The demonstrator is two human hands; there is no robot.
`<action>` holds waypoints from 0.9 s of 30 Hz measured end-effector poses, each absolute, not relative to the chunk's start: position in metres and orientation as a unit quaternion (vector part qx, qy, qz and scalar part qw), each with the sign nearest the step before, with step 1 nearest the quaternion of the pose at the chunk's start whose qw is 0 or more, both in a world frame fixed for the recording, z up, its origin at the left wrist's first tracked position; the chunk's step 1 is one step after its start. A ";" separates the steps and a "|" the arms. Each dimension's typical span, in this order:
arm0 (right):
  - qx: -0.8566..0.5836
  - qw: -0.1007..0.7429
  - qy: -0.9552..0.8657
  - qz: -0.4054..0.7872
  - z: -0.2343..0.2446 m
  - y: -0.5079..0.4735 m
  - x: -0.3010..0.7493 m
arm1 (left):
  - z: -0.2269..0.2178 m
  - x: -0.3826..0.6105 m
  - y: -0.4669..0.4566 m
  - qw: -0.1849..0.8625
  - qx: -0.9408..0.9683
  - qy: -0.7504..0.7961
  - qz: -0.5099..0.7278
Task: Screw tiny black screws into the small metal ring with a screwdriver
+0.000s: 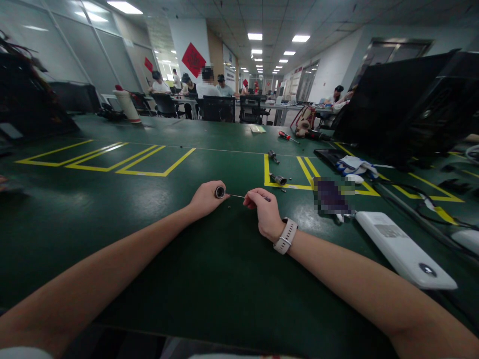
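Observation:
My left hand point(204, 200) is wrapped round a round metal connector point(220, 192), its open end turned toward me. In my right hand point(265, 212), pinched between the fingers, is a thin screwdriver point(236, 196). Its slim shaft points left and reaches the side of the connector; whether the tip sits in a screw is hidden by the fingers. On the green table point(209, 279) just below the shaft lies a tiny dark part point(229, 207). Two more metal connector pieces, one nearer point(279, 179) and one farther point(274, 156), lie beyond my right hand.
To the right lie a phone point(331, 196), a white power bank point(404, 249), cables, a white and blue glove point(357, 165) and a dark monitor point(396, 104). A red-handled screwdriver point(288, 136) lies farther back. A white bottle point(127, 104) stands at the far left. People sit beyond.

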State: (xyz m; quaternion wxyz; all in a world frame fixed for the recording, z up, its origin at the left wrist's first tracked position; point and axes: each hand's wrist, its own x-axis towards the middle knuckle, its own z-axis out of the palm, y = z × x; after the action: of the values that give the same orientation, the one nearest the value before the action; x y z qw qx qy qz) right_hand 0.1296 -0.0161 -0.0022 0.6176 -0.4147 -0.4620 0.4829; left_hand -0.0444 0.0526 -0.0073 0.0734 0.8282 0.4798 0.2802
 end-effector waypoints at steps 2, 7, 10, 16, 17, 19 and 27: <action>-0.423 0.619 -0.453 0.482 -0.004 -0.014 0.129 | -0.007 -0.044 0.053 0.069 0.825 0.486 0.280; -0.429 0.614 -0.527 0.403 -0.002 -0.017 0.132 | -0.004 -0.042 0.051 0.064 0.828 0.481 0.280; -0.370 0.580 -0.638 0.345 0.016 -0.039 0.132 | -0.002 -0.041 0.049 0.081 0.827 0.478 0.285; -0.126 0.541 -0.727 0.404 0.070 -0.116 0.123 | -0.005 -0.042 0.050 0.080 0.824 0.484 0.282; -0.100 0.517 -0.730 0.436 0.077 -0.126 0.124 | -0.006 -0.043 0.051 0.070 0.824 0.486 0.283; -0.028 0.449 -0.748 0.488 0.088 -0.140 0.127 | -0.009 -0.044 0.051 0.054 0.824 0.488 0.283; -0.010 0.349 -0.814 0.463 0.109 -0.144 0.138 | -0.009 -0.043 0.051 0.054 0.824 0.492 0.278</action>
State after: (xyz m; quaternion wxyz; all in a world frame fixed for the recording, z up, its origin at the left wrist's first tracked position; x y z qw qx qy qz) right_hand 0.1377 -0.1440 0.1086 0.3495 -0.0099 -0.8144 0.4632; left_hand -0.0433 0.0514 -0.0094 0.0540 0.8236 0.4916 0.2775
